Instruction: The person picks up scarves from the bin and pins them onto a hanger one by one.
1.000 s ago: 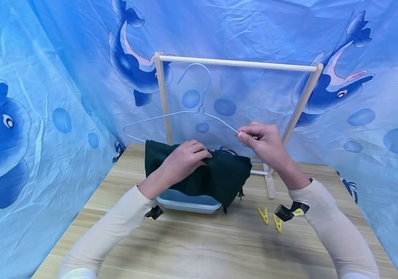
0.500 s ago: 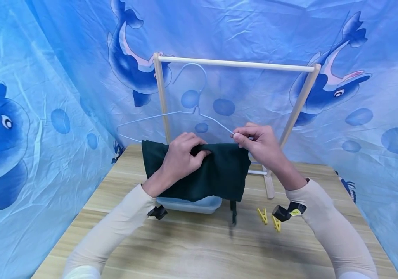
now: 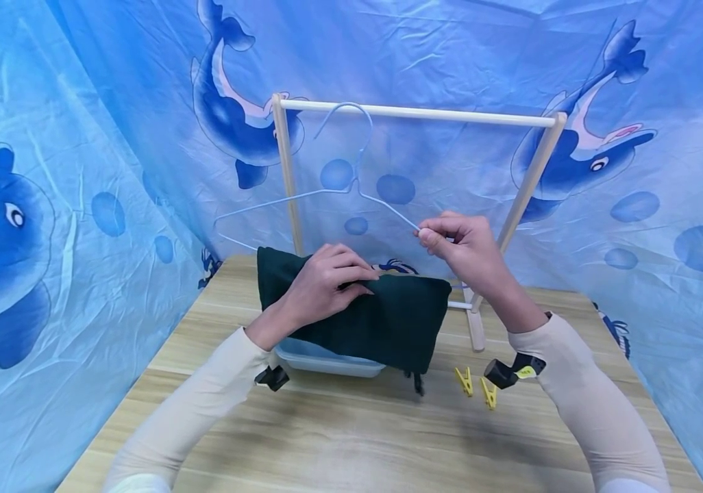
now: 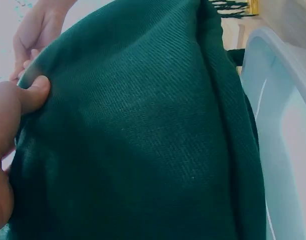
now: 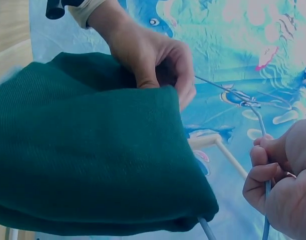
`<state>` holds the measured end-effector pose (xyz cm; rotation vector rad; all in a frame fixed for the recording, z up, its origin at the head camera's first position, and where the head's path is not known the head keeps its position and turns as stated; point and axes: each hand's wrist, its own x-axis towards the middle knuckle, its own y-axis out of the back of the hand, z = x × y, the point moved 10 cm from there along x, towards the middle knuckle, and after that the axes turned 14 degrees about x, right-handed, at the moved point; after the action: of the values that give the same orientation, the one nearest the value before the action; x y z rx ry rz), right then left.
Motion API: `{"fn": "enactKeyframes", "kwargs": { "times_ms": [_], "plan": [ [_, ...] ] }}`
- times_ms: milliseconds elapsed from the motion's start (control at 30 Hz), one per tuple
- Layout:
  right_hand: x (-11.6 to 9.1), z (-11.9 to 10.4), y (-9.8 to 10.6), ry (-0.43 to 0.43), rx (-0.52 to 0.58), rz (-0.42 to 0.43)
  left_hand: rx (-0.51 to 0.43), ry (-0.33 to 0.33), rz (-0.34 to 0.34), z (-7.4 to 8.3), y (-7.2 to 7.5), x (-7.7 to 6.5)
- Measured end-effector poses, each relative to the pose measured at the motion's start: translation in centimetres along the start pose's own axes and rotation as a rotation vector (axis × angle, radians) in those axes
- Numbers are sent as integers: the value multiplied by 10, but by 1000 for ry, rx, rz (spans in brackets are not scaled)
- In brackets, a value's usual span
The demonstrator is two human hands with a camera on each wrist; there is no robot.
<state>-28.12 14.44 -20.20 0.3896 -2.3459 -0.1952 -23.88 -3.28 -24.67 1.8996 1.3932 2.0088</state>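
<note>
A dark green fringed scarf [image 3: 407, 322] hangs folded over the lower bar of a pale blue wire hanger [image 3: 356, 179]. My left hand [image 3: 325, 282] pinches the scarf near the middle of its top fold, with the thumb [image 4: 38, 91] on the near face. Farther right, my right hand [image 3: 465, 248] grips the hanger's sloping right shoulder between thumb and curled fingers. In the right wrist view, a bare end of the lower bar [image 5: 207, 229] sticks out of the scarf. The hanger's hook overlaps the rack's top rail in the head view.
Behind the hands stands a wooden rack [image 3: 530, 174] with a white top rail [image 3: 450, 114]. A light blue plastic tub [image 3: 327, 363] sits under the scarf, partly covered. Two yellow clothespins [image 3: 464, 381] lie on the wooden table [image 3: 351, 438] at the right.
The hanger swings slightly left, then back right and up a little. The scarf's right part rises, then sinks again with its front hanging lower and smoother. My left thumb now shows on the front.
</note>
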Motion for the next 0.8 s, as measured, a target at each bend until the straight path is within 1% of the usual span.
{"fn": "enactKeyframes", "kwargs": {
  "times_ms": [67,133,267,367,433,533,600,667,733,800],
  "plan": [
    [0,0,-1,2,3,-4,-2,20,-19,-3,-2,0],
    [0,-1,-2,7,2,-11,11,51,-56,-6,-5,0],
    [1,-4,-5,23,-15,-24,71,107,-144,-9,-14,1],
    [2,-5,-6,27,-25,-27,122,138,-187,-7,-20,4],
    [3,-4,-7,21,-25,-26,156,150,-206,-4,-24,8],
    [4,-3,-9,9,-26,-26,209,139,-231,2,-32,14],
    [4,-2,-11,3,-33,-29,232,133,-237,5,-36,17],
    [4,-1,-13,-3,-39,-33,232,141,-224,8,-38,19],
    [4,0,-17,-12,-41,-42,218,162,-191,9,-35,19],
    [3,2,-19,-20,-33,-49,203,190,-137,8,-31,18]
  ]
}}
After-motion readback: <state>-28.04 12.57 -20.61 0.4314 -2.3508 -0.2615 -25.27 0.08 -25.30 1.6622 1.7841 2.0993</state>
